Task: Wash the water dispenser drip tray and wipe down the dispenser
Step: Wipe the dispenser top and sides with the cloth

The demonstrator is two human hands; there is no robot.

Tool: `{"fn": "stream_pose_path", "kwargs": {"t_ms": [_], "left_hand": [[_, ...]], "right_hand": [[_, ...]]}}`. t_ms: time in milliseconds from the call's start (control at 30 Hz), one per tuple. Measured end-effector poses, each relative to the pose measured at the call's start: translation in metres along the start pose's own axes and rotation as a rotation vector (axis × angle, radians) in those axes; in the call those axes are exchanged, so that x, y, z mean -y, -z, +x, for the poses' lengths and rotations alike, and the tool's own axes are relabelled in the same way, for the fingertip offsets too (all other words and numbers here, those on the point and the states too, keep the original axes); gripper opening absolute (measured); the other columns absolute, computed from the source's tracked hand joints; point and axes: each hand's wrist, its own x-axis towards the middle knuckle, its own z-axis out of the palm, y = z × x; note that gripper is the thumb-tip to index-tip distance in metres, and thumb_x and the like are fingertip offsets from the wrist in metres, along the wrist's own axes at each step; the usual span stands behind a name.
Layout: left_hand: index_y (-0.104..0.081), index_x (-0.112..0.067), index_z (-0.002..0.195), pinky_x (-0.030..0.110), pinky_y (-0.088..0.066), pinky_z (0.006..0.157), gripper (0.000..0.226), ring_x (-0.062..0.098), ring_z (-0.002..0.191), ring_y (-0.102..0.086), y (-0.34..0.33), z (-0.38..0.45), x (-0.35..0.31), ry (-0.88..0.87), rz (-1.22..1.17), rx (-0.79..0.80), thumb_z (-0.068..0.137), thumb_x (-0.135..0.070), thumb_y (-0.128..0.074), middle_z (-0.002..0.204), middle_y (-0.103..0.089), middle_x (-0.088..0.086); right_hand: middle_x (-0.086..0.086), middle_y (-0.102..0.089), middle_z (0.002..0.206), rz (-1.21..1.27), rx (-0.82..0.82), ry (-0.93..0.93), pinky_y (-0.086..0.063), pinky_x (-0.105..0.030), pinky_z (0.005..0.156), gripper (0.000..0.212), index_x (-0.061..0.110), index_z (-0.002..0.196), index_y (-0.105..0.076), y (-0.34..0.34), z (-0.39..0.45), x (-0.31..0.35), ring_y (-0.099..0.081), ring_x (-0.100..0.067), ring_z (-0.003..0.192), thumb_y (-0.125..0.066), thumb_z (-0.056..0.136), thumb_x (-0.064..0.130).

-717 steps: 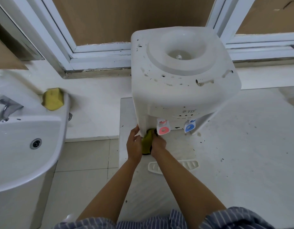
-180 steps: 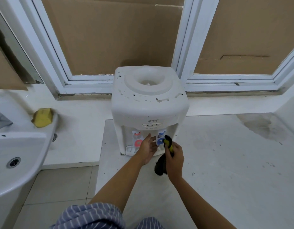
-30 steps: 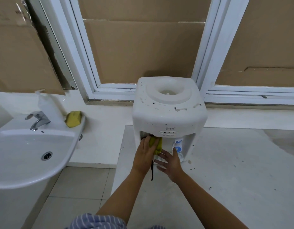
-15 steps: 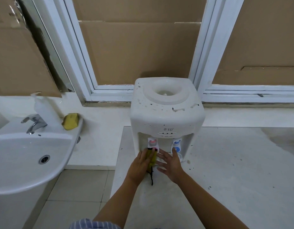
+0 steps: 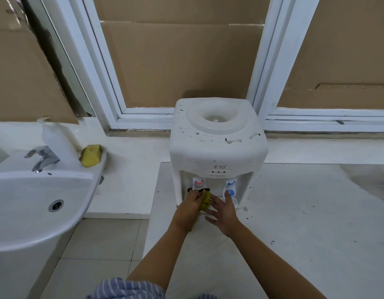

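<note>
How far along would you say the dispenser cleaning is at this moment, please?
Done: cannot tell; no loose drip tray is in view. In hand: the left hand presses a yellow cloth into the tap recess under the red tap, while the right hand lies open below the blue tap. Left: the water dispenser top still carries dark specks, so it needs wiping.

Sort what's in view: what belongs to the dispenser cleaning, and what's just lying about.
Job:
dispenser
cloth, pressed under the red tap by the left hand
right hand, open by the blue tap

Lying about:
sponge on the sink rim
soap bottle
faucet
</note>
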Motion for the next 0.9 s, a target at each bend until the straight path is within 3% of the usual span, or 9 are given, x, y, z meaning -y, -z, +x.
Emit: {"fn": "stream_pose_path", "kwargs": {"t_ms": [67, 233, 300, 400, 533, 667, 800, 900], "left_hand": [[-0.054, -0.051, 0.11, 0.038, -0.052, 0.091, 0.026, 0.011, 0.101, -0.06, 0.002, -0.001, -0.001, 0.033, -0.043, 0.052, 0.095, -0.06, -0.035, 0.109, -0.06, -0.011], [-0.054, -0.026, 0.128, 0.025, -0.041, 0.093, 0.034, 0.018, 0.112, -0.054, 0.012, -0.012, 0.0, 0.055, -0.058, 0.142, 0.101, -0.039, -0.038, 0.124, -0.055, 0.002], [-0.05, -0.02, 0.135, 0.017, -0.039, 0.092, 0.036, 0.019, 0.113, -0.052, 0.016, -0.014, 0.001, -0.001, 0.005, 0.099, 0.101, -0.027, -0.043, 0.126, -0.051, 0.006], [-0.044, -0.019, 0.142, 0.011, -0.037, 0.093, 0.042, 0.01, 0.109, -0.048, 0.02, -0.007, -0.005, -0.073, 0.012, -0.036, 0.101, -0.027, -0.042, 0.12, -0.048, 0.001], [-0.058, -0.036, 0.112, 0.023, -0.044, 0.089, 0.024, 0.006, 0.102, -0.058, 0.021, 0.003, -0.028, -0.12, 0.084, -0.139, 0.098, -0.048, -0.042, 0.107, -0.059, -0.011], [-0.052, -0.046, 0.118, 0.035, -0.046, 0.096, 0.036, 0.011, 0.109, -0.06, 0.002, 0.002, -0.008, -0.149, 0.108, -0.053, 0.093, -0.066, -0.035, 0.118, -0.061, -0.009], [-0.058, -0.036, 0.114, 0.02, -0.045, 0.082, 0.03, 0.001, 0.097, -0.058, 0.007, -0.005, -0.008, -0.142, 0.143, -0.026, 0.098, -0.052, -0.039, 0.106, -0.059, -0.008], [-0.057, -0.028, 0.124, 0.013, -0.039, 0.083, 0.029, 0.009, 0.1, -0.056, 0.009, -0.01, 0.0, -0.092, 0.147, 0.035, 0.101, -0.037, -0.042, 0.116, -0.057, -0.002]], "right_hand": [[-0.003, -0.059, 0.131, 0.0, 0.004, 0.004, -0.043, -0.043, 0.096, 0.069, 0.026, 0.124, -0.061, 0.0, 0.001, 0.001, -0.059, -0.025, 0.112, -0.014, 0.095, 0.069], [-0.005, -0.059, 0.13, 0.015, 0.006, 0.002, -0.044, -0.041, 0.095, 0.074, 0.025, 0.129, -0.061, 0.001, 0.002, 0.0, -0.059, -0.025, 0.11, -0.013, 0.095, 0.069], [-0.004, -0.061, 0.13, 0.017, 0.005, 0.003, -0.043, -0.042, 0.096, 0.073, 0.025, 0.126, -0.062, 0.001, 0.002, 0.0, -0.059, -0.026, 0.112, -0.012, 0.095, 0.069], [-0.006, -0.06, 0.132, 0.039, 0.005, 0.0, -0.043, -0.042, 0.096, 0.072, 0.023, 0.123, -0.062, 0.0, 0.001, 0.0, -0.057, -0.029, 0.116, -0.012, 0.096, 0.068], [-0.009, -0.059, 0.132, 0.053, -0.008, 0.001, -0.046, -0.041, 0.09, 0.075, 0.017, 0.133, -0.057, -0.001, 0.002, 0.0, -0.058, -0.029, 0.114, -0.016, 0.096, 0.067], [-0.006, -0.059, 0.132, 0.008, -0.024, 0.001, -0.042, -0.041, 0.096, 0.074, 0.02, 0.133, -0.057, 0.002, 0.004, -0.001, -0.058, -0.026, 0.115, -0.015, 0.096, 0.068], [-0.004, -0.06, 0.128, -0.008, -0.018, 0.003, -0.04, -0.042, 0.1, 0.069, 0.025, 0.118, -0.063, 0.001, 0.002, 0.002, -0.058, -0.023, 0.108, -0.014, 0.095, 0.068], [-0.004, -0.06, 0.126, -0.005, -0.016, 0.005, -0.041, -0.04, 0.097, 0.068, 0.027, 0.113, -0.065, 0.0, 0.001, 0.003, -0.057, -0.023, 0.107, -0.013, 0.096, 0.067]]}}
